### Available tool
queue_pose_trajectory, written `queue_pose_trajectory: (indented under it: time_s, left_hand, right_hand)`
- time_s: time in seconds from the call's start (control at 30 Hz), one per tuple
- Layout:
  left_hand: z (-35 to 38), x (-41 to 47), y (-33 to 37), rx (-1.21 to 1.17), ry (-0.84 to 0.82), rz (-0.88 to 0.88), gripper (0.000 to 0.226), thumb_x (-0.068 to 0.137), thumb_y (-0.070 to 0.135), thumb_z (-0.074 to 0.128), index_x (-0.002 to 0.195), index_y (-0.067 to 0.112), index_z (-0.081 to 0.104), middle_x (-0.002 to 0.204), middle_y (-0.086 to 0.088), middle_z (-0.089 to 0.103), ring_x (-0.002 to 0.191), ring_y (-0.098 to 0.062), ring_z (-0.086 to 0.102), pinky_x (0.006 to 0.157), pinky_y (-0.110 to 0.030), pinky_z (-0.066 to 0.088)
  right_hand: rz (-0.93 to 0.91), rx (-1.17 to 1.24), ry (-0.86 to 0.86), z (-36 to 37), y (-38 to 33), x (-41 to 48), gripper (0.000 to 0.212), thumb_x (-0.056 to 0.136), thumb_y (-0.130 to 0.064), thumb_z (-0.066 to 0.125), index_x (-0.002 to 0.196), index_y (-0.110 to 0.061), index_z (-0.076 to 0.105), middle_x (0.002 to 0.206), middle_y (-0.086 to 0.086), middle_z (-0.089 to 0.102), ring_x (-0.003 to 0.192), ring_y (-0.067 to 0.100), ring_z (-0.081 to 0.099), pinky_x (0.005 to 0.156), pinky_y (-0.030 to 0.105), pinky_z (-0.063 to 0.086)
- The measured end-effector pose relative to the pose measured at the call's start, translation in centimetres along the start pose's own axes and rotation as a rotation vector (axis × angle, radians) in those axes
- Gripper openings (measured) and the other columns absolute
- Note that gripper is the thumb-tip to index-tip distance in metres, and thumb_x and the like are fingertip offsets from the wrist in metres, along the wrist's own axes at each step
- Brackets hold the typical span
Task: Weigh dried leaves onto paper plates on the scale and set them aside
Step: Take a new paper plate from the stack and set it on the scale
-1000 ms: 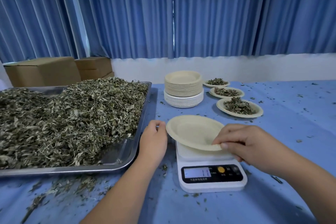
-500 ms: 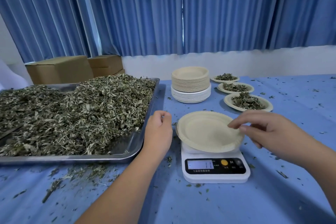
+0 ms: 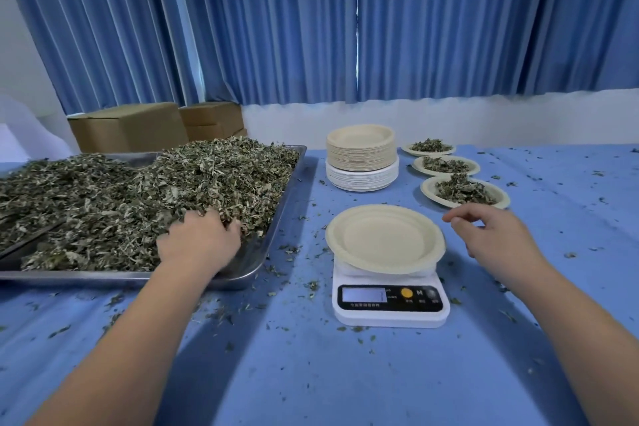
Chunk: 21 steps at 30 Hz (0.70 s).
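An empty paper plate sits on the small white scale in the middle of the blue table. To its left, a big steel tray holds a heap of dried leaves. My left hand is down in the near right part of the heap, its fingers curled into the leaves. Just right of the plate my right hand hovers without touching it, fingers loosely bent and holding nothing.
A tall stack of unused paper plates stands behind the scale. Three plates with leaves lie in a row at the back right. Cardboard boxes stand behind the tray. Leaf crumbs litter the blue cloth.
My left hand has left the plate's edge and gone left into the leaf heap. My right hand has let go of the plate and drawn off to the right.
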<state>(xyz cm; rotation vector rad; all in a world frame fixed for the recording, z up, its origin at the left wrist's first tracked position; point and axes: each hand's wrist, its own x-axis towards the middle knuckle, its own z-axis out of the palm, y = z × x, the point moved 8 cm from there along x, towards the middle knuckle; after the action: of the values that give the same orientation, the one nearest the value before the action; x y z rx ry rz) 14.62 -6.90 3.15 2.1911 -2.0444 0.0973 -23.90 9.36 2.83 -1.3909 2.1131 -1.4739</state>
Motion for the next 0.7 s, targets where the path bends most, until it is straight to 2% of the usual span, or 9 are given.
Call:
queue_pose_trajectory:
  time_s: [0.07, 0.17, 0.23, 0.3, 0.37, 0.47, 0.53, 0.63, 0.7]
  left_hand:
    - [1.4, 0.4, 0.1, -0.049, -0.11, 0.099, 0.06, 0.098, 0.059, 0.028, 0.132, 0.015, 0.05, 0.131, -0.014, 0.053, 0.114, -0.033, 0.054, 0.096, -0.043, 0.045]
    - [1.3, -0.4, 1.6, -0.211, -0.195, 0.258, 0.052, 0.099, 0.056, 0.033, 0.126, 0.018, 0.057, 0.116, -0.005, 0.062, 0.094, -0.019, 0.054, 0.081, -0.028, 0.041]
    - [-0.2, -0.6, 2.0, -0.282, -0.138, 0.287, 0.045, 0.098, 0.056, 0.036, 0.12, 0.024, 0.06, 0.104, 0.002, 0.067, 0.082, -0.014, 0.057, 0.069, -0.025, 0.041]
    - [-1.7, -0.5, 1.6, -0.234, -0.017, 0.29, 0.038, 0.098, 0.052, 0.038, 0.112, 0.026, 0.061, 0.082, 0.004, 0.066, 0.067, -0.012, 0.061, 0.057, -0.025, 0.044]
    - [-1.9, -0.5, 1.1, -0.158, 0.008, 0.271, 0.042, 0.098, 0.053, 0.036, 0.117, 0.023, 0.06, 0.083, 0.001, 0.065, 0.072, -0.015, 0.064, 0.065, -0.029, 0.052]
    - [0.3, -0.6, 1.1, -0.087, -0.118, 0.238, 0.066, 0.097, 0.062, 0.024, 0.138, 0.016, 0.046, 0.124, -0.009, 0.061, 0.109, -0.025, 0.059, 0.094, -0.038, 0.049]
    - [1.8, -0.9, 1.5, -0.12, -0.189, 0.241, 0.073, 0.095, 0.066, 0.019, 0.142, 0.015, 0.043, 0.136, -0.012, 0.054, 0.119, -0.028, 0.053, 0.098, -0.038, 0.043]
    - [2.3, -1.2, 1.8, -0.175, -0.184, 0.253, 0.073, 0.094, 0.069, 0.017, 0.132, 0.017, 0.051, 0.128, -0.009, 0.059, 0.106, -0.025, 0.056, 0.092, -0.037, 0.044]
    - [2.0, -1.3, 1.9, -0.19, -0.145, 0.254, 0.071, 0.094, 0.068, 0.017, 0.126, 0.019, 0.055, 0.122, -0.008, 0.059, 0.099, -0.023, 0.054, 0.09, -0.038, 0.044]
  right_hand:
    - [0.004, -0.005, 0.0, 0.0, 0.1, 0.0, 0.025, 0.095, -0.017, 0.054, 0.082, -0.033, 0.067, 0.076, -0.015, 0.057, 0.054, 0.011, 0.049, 0.048, 0.022, 0.033]
    - [0.01, -0.026, 0.005, -0.1, 0.1, 0.0, 0.024, 0.095, -0.017, 0.053, 0.082, -0.032, 0.067, 0.074, -0.014, 0.057, 0.05, 0.013, 0.047, 0.043, 0.021, 0.032]
    - [0.012, -0.033, 0.012, -0.3, 0.1, -0.1, 0.024, 0.095, -0.017, 0.053, 0.082, -0.031, 0.068, 0.071, -0.013, 0.057, 0.049, 0.014, 0.046, 0.041, 0.021, 0.032]
    - [0.016, -0.025, 0.017, -0.5, 0.1, -0.3, 0.024, 0.095, -0.017, 0.053, 0.082, -0.03, 0.069, 0.068, -0.012, 0.056, 0.049, 0.015, 0.045, 0.038, 0.018, 0.031]
    - [0.008, -0.015, 0.014, -0.5, -0.2, -0.5, 0.024, 0.093, -0.015, 0.053, 0.08, -0.029, 0.068, 0.067, -0.012, 0.056, 0.047, 0.015, 0.044, 0.038, 0.018, 0.031]
    - [0.113, 0.047, -0.032, -0.9, 0.0, -0.5, 0.02, 0.088, -0.01, 0.053, 0.074, -0.015, 0.066, 0.061, -0.002, 0.055, 0.045, 0.017, 0.042, 0.045, 0.024, 0.033]
    - [0.263, 0.073, -0.21, -0.9, 0.7, -1.0, 0.018, 0.085, -0.01, 0.054, 0.068, -0.006, 0.061, 0.054, 0.005, 0.05, 0.04, 0.018, 0.038, 0.04, 0.021, 0.028]
    - [0.361, -0.14, -0.654, 0.7, 1.5, -3.6, 0.021, 0.083, -0.015, 0.057, 0.063, -0.007, 0.062, 0.049, 0.005, 0.047, 0.037, 0.017, 0.036, 0.037, 0.018, 0.021]
    - [0.352, -0.216, -0.838, 2.2, 1.4, -5.2, 0.022, 0.083, -0.024, 0.062, 0.066, -0.01, 0.065, 0.049, 0.003, 0.045, 0.038, 0.015, 0.037, 0.038, 0.019, 0.02]
